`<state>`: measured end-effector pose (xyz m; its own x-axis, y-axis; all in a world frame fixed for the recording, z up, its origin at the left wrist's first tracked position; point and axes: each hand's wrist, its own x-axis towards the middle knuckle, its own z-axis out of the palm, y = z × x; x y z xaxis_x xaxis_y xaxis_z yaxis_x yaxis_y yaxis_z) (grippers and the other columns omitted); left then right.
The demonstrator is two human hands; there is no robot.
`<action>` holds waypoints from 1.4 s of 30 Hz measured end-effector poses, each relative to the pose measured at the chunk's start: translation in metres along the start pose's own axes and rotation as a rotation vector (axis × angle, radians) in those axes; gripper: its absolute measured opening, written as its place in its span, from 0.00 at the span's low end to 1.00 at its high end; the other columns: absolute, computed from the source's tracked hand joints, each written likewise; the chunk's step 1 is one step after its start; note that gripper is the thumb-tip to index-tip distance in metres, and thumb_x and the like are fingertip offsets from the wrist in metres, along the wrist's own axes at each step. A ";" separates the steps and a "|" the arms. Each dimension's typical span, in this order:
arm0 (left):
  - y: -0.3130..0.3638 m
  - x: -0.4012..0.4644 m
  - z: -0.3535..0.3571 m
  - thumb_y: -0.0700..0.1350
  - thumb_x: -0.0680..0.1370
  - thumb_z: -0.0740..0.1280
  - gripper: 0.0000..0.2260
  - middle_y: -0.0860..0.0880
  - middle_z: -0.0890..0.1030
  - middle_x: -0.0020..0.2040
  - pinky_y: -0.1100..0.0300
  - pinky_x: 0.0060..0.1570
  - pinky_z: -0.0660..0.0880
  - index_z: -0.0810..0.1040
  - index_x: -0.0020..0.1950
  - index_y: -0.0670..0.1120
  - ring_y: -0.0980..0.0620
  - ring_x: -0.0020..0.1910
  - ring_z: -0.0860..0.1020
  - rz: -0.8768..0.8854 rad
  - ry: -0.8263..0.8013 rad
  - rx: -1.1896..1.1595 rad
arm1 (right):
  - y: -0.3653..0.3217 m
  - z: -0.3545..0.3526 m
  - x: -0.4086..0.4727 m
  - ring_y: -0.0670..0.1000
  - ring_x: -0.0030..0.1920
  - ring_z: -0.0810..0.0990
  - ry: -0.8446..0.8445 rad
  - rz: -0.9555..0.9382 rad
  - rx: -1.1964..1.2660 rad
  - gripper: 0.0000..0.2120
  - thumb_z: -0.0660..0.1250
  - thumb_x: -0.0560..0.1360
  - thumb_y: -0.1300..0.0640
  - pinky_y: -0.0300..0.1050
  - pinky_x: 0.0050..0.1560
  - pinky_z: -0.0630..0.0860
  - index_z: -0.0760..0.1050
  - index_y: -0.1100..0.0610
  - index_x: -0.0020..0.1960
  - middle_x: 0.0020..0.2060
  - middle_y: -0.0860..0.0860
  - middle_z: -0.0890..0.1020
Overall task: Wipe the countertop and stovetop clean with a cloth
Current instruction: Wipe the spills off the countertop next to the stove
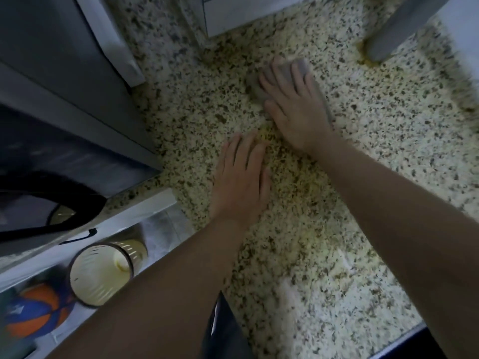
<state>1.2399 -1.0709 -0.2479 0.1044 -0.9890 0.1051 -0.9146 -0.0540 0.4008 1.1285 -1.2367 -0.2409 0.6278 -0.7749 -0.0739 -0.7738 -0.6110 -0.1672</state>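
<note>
- Right now the right hand (295, 110) lies flat on a grey cloth (298, 71), fingers straight and slightly spread, pressing it onto the speckled granite countertop (388, 141).
- The cloth sits toward the back of the counter, near the grey post (396, 29) standing at the far right.
- Just beside it, nearer the person, the left hand (241, 180) rests palm-down on bare stone, fingers straight and close together, holding nothing.
- Off the counter's left edge, lower down, stand a cream slatted bin (101, 273) and an orange-and-blue ball (36, 309).
- A grey appliance (51, 81) fills the left side.
</note>
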 end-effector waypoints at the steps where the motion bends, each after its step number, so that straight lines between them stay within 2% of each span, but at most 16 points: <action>1: -0.002 -0.001 -0.002 0.46 0.84 0.58 0.19 0.43 0.67 0.77 0.44 0.77 0.60 0.71 0.74 0.42 0.43 0.78 0.63 0.009 0.033 -0.105 | -0.009 0.002 -0.022 0.63 0.83 0.44 0.008 -0.038 0.002 0.27 0.44 0.87 0.44 0.61 0.81 0.39 0.52 0.51 0.84 0.84 0.52 0.52; 4: -0.008 -0.003 -0.012 0.40 0.84 0.59 0.17 0.42 0.68 0.76 0.44 0.72 0.68 0.70 0.73 0.40 0.45 0.76 0.66 -0.046 0.147 -0.483 | -0.040 0.012 -0.092 0.62 0.83 0.42 -0.004 -0.084 -0.037 0.27 0.44 0.88 0.43 0.61 0.82 0.42 0.52 0.51 0.84 0.84 0.52 0.51; 6: -0.014 -0.002 -0.022 0.39 0.85 0.58 0.17 0.44 0.68 0.76 0.45 0.70 0.69 0.70 0.73 0.41 0.47 0.75 0.68 -0.115 0.188 -0.566 | -0.054 0.017 -0.105 0.61 0.83 0.44 -0.005 -0.083 -0.049 0.27 0.43 0.87 0.42 0.61 0.82 0.45 0.51 0.49 0.84 0.84 0.51 0.52; 10: -0.035 -0.011 -0.030 0.37 0.81 0.60 0.17 0.44 0.71 0.74 0.50 0.71 0.68 0.74 0.71 0.42 0.49 0.73 0.69 -0.292 0.238 -0.503 | -0.066 0.017 -0.041 0.61 0.83 0.48 -0.004 -0.194 -0.057 0.27 0.43 0.87 0.42 0.59 0.82 0.44 0.53 0.50 0.84 0.83 0.50 0.54; 12: -0.044 -0.023 -0.027 0.36 0.79 0.60 0.19 0.43 0.69 0.75 0.44 0.73 0.66 0.73 0.70 0.41 0.46 0.75 0.66 -0.344 0.206 -0.441 | -0.079 0.017 0.002 0.61 0.83 0.49 0.016 -0.191 -0.042 0.27 0.44 0.87 0.42 0.58 0.82 0.43 0.54 0.49 0.84 0.83 0.50 0.56; 14: -0.041 -0.035 -0.025 0.36 0.78 0.58 0.21 0.42 0.67 0.76 0.40 0.75 0.62 0.73 0.71 0.41 0.42 0.78 0.62 -0.293 0.170 -0.387 | -0.084 0.016 0.018 0.62 0.83 0.50 0.040 -0.145 -0.028 0.27 0.44 0.87 0.43 0.58 0.82 0.43 0.55 0.49 0.84 0.83 0.51 0.57; 17: -0.038 -0.052 -0.028 0.35 0.78 0.58 0.22 0.43 0.65 0.78 0.39 0.76 0.58 0.71 0.73 0.42 0.43 0.81 0.57 -0.260 0.166 -0.399 | -0.089 0.025 -0.028 0.63 0.83 0.49 0.067 -0.194 -0.013 0.26 0.47 0.88 0.45 0.61 0.82 0.45 0.55 0.52 0.84 0.83 0.53 0.56; 20: -0.046 -0.067 -0.032 0.37 0.81 0.60 0.21 0.43 0.63 0.80 0.40 0.77 0.58 0.69 0.75 0.41 0.46 0.81 0.56 -0.248 0.154 -0.431 | -0.108 0.034 -0.095 0.61 0.83 0.46 0.035 -0.187 -0.016 0.27 0.48 0.88 0.44 0.62 0.82 0.46 0.52 0.51 0.84 0.84 0.52 0.53; 24: -0.056 -0.080 -0.028 0.44 0.84 0.57 0.23 0.43 0.58 0.82 0.39 0.76 0.61 0.64 0.79 0.40 0.46 0.81 0.56 -0.294 0.111 -0.496 | -0.123 0.037 -0.044 0.62 0.83 0.52 0.075 -0.179 -0.011 0.26 0.47 0.87 0.43 0.62 0.81 0.50 0.58 0.50 0.83 0.82 0.51 0.59; 26: -0.057 -0.080 -0.027 0.44 0.85 0.57 0.24 0.47 0.54 0.82 0.45 0.78 0.59 0.61 0.80 0.41 0.51 0.82 0.54 -0.344 0.121 -0.576 | -0.136 0.036 0.001 0.62 0.82 0.54 0.100 -0.131 -0.009 0.27 0.46 0.87 0.42 0.62 0.81 0.50 0.61 0.49 0.82 0.82 0.51 0.61; 28: -0.059 -0.079 -0.031 0.45 0.85 0.57 0.23 0.51 0.54 0.81 0.57 0.79 0.56 0.58 0.80 0.45 0.57 0.81 0.53 -0.366 0.163 -0.622 | -0.143 0.035 0.010 0.62 0.82 0.53 0.112 -0.056 0.002 0.27 0.44 0.86 0.42 0.61 0.81 0.48 0.60 0.48 0.82 0.82 0.50 0.60; 31: -0.063 -0.082 -0.039 0.46 0.86 0.56 0.22 0.51 0.56 0.80 0.62 0.77 0.56 0.59 0.80 0.47 0.58 0.80 0.55 -0.358 0.174 -0.639 | -0.147 0.041 -0.059 0.62 0.83 0.49 0.137 -0.042 0.041 0.26 0.47 0.88 0.44 0.62 0.81 0.48 0.57 0.50 0.83 0.83 0.50 0.57; 33: -0.065 -0.082 -0.040 0.47 0.86 0.55 0.23 0.44 0.58 0.81 0.62 0.78 0.55 0.62 0.79 0.40 0.54 0.81 0.56 -0.333 0.133 -0.607 | -0.165 0.046 -0.127 0.62 0.83 0.48 0.112 0.014 0.097 0.26 0.52 0.87 0.43 0.63 0.81 0.49 0.56 0.50 0.83 0.83 0.51 0.56; 35: -0.065 -0.082 -0.040 0.49 0.85 0.54 0.24 0.42 0.59 0.81 0.61 0.77 0.56 0.63 0.79 0.39 0.55 0.80 0.56 -0.330 0.077 -0.560 | -0.189 0.050 -0.162 0.63 0.83 0.50 0.107 0.068 0.115 0.28 0.56 0.86 0.41 0.65 0.80 0.52 0.59 0.49 0.83 0.82 0.51 0.58; 40: -0.061 -0.080 -0.039 0.52 0.85 0.53 0.24 0.41 0.60 0.81 0.41 0.75 0.62 0.65 0.78 0.41 0.44 0.80 0.59 -0.293 0.046 -0.539 | -0.162 0.044 -0.115 0.61 0.83 0.51 0.093 0.019 0.048 0.27 0.56 0.86 0.42 0.63 0.81 0.50 0.61 0.49 0.82 0.82 0.51 0.61; 42: -0.064 -0.081 -0.034 0.52 0.86 0.53 0.24 0.41 0.60 0.81 0.39 0.74 0.62 0.65 0.79 0.41 0.43 0.80 0.59 -0.260 0.055 -0.501 | -0.132 0.038 -0.100 0.60 0.83 0.50 0.126 0.151 0.032 0.26 0.53 0.86 0.43 0.64 0.81 0.48 0.61 0.49 0.82 0.82 0.51 0.61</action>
<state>1.3029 -0.9822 -0.2508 0.3340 -0.9425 -0.0127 -0.5601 -0.2093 0.8015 1.1711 -1.0728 -0.2490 0.4874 -0.8729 0.0224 -0.8543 -0.4820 -0.1943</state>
